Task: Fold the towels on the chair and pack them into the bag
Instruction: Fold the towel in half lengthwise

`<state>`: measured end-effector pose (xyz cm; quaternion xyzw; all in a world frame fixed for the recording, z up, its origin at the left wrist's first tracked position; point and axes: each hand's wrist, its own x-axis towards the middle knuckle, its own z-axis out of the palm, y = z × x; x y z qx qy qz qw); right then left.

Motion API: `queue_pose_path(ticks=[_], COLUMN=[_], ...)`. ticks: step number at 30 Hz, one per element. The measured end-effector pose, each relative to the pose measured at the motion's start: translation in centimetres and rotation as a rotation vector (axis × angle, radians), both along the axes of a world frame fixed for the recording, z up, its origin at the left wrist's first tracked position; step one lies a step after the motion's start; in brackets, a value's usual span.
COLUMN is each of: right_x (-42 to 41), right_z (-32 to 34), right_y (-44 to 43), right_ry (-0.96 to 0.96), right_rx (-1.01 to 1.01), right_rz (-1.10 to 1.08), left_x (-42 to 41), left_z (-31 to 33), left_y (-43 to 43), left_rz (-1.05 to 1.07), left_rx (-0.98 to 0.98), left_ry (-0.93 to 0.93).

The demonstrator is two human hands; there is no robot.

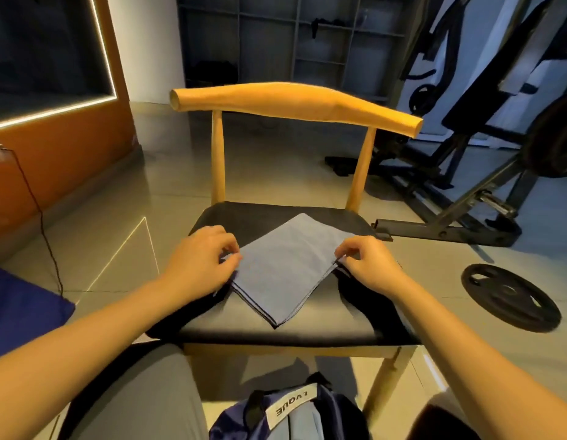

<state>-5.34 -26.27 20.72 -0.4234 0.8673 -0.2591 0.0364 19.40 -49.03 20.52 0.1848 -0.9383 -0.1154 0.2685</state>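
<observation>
A grey-blue towel with a dark hem lies folded in a diamond shape on the black seat of a wooden chair. My left hand pinches the towel's left corner. At the right corner, my right hand pinches the stacked edges. Below the chair's front edge, a dark blue bag with a white label stands open on the floor, with light blue cloth showing inside.
A round black weight plate lies on the tiled floor to the right. Behind it stands a black weight bench frame. An orange wall panel with a hanging black cable is on the left. My grey-clad knee is at bottom left.
</observation>
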Motion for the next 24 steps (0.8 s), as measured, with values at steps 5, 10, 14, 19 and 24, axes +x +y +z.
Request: queue_pose_path(ticks=[5,10,14,19,24], right_x=[5.7,8.6,9.6,12.5,12.9], right_z=[0.2,-1.6,-1.9,-2.1,-3.2], right_y=[-1.4,-1.6,-1.2,-1.0,-1.2], right_ry=[-0.062,0.035,0.150,0.310,0.523], right_rx=[-0.070,-0.006,-0.040,0.004,0.039], right_rz=[0.241,0.339,0.371,0.488,0.500], left_x=[-2.2,-2.3,-0.7,2.1,4.2], left_z=[0.1,0.8,1.1,-0.7,-1.6], left_y=[-2.6,-2.9,-3.2,-2.6,-3.2], left_rz=[0.217,0.178,0.111,-0.128,-0.216], left_rx=[0.496,0.716,0.709,0.297,0.109], left_ry=[-0.314,-0.349,-0.335,-0.136,-0.245])
